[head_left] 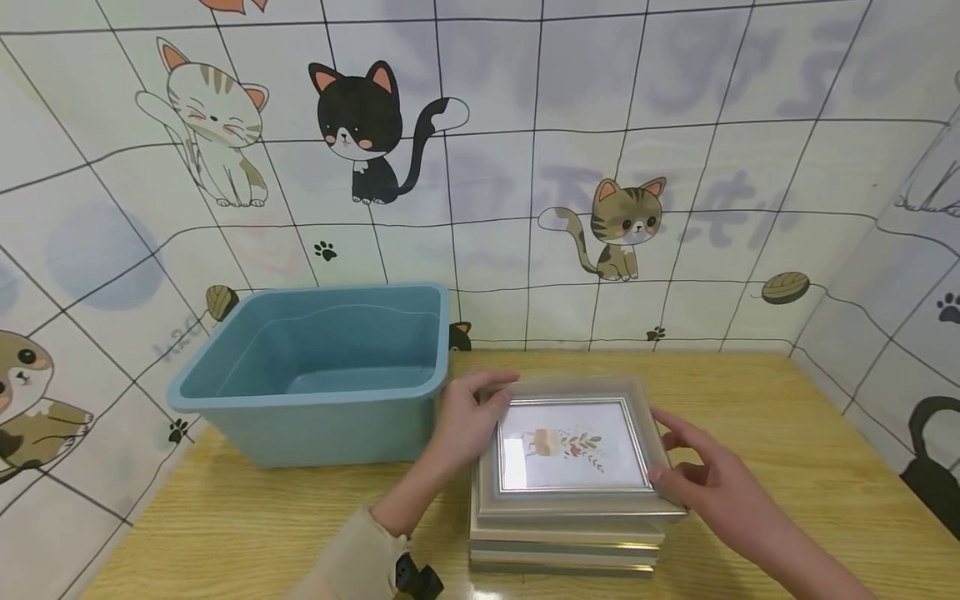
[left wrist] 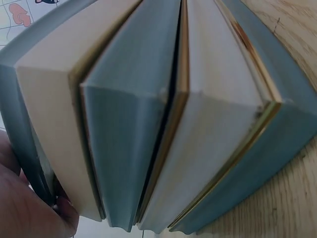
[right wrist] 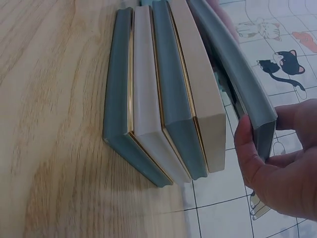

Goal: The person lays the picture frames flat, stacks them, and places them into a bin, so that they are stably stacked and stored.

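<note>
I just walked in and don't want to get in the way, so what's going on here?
A person is holding a picture frame above a stack of four more frames, with the left hand at its left side and the right hand gripping its right side. The held frame's right end is raised off the stack. The other four lie piled on the wooden table, and a blue bin stands to the left.

The tub stands at the back left corner of the bench, and between it and the right edge my left hand and right hand flank a picture frame above a stack.
</note>
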Demonstrator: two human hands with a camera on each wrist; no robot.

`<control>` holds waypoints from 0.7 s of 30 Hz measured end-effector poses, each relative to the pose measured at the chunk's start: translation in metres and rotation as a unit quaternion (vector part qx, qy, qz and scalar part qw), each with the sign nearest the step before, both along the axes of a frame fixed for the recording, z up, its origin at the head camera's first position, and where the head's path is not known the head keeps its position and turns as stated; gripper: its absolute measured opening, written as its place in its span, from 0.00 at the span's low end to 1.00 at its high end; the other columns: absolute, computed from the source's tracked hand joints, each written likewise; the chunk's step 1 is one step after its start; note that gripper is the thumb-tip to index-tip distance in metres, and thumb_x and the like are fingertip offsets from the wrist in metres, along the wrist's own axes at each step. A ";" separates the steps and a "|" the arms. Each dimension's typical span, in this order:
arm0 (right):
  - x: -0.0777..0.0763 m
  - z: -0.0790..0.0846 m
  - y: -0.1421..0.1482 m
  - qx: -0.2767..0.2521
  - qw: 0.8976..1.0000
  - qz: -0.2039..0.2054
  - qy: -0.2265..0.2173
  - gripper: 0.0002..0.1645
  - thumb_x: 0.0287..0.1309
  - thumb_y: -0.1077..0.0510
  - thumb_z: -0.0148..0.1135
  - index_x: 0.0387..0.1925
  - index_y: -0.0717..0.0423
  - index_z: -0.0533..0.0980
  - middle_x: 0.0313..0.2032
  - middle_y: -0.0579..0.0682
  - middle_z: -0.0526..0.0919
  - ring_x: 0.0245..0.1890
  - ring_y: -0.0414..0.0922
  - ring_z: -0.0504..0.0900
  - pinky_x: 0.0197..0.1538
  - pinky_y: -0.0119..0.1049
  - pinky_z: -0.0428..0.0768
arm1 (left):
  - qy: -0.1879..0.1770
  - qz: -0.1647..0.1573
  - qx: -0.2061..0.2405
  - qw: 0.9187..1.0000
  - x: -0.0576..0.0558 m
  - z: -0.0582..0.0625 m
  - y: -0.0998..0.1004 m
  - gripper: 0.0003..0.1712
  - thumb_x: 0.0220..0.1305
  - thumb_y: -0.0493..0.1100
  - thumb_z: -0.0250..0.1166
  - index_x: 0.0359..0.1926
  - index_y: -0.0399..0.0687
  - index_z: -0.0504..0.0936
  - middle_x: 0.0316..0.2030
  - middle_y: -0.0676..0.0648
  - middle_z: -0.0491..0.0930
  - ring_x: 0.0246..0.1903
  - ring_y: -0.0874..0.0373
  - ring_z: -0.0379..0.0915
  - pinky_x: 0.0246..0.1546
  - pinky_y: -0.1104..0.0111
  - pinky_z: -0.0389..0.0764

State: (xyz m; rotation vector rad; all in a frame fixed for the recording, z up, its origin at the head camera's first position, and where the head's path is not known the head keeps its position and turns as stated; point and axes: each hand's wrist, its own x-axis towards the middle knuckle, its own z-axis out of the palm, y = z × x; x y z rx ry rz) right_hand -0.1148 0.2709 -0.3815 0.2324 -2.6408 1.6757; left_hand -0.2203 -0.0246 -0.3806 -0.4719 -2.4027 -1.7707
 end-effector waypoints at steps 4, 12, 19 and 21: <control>0.003 0.000 -0.006 0.012 1.000 0.000 -0.021 0.44 0.68 0.67 0.62 0.79 0.61 0.54 0.54 0.62 0.70 0.32 0.44 0.81 0.35 0.35 0.80 | -0.019 0.002 0.000 1.000 -0.001 -0.003 -0.003 0.14 0.68 0.34 0.64 0.52 0.44 0.88 0.56 0.47 0.83 0.61 0.50 0.72 0.62 0.51 0.71; 0.007 -0.002 -0.010 0.060 0.998 -0.002 -0.023 0.45 0.65 0.66 0.66 0.77 0.67 0.55 0.53 0.61 0.73 0.33 0.40 0.81 0.35 0.34 0.79 | -0.014 0.007 -0.009 1.000 -0.002 -0.011 -0.002 0.13 0.67 0.33 0.63 0.50 0.42 0.88 0.52 0.46 0.83 0.60 0.47 0.73 0.64 0.51 0.70; 0.007 -0.002 -0.011 0.075 0.996 -0.002 -0.052 0.46 0.65 0.61 0.68 0.77 0.67 0.56 0.57 0.61 0.73 0.36 0.44 0.80 0.36 0.34 0.79 | -0.019 0.020 -0.022 0.999 -0.001 -0.014 -0.002 0.12 0.67 0.33 0.62 0.48 0.41 0.88 0.53 0.43 0.82 0.61 0.45 0.73 0.64 0.50 0.69; 0.008 -0.002 -0.011 0.083 0.995 -0.002 -0.057 0.46 0.66 0.60 0.68 0.76 0.67 0.56 0.57 0.61 0.73 0.36 0.44 0.80 0.36 0.34 0.79 | -0.022 0.022 -0.023 0.999 -0.001 -0.015 -0.002 0.12 0.67 0.34 0.62 0.47 0.42 0.89 0.53 0.44 0.82 0.61 0.45 0.73 0.64 0.49 0.69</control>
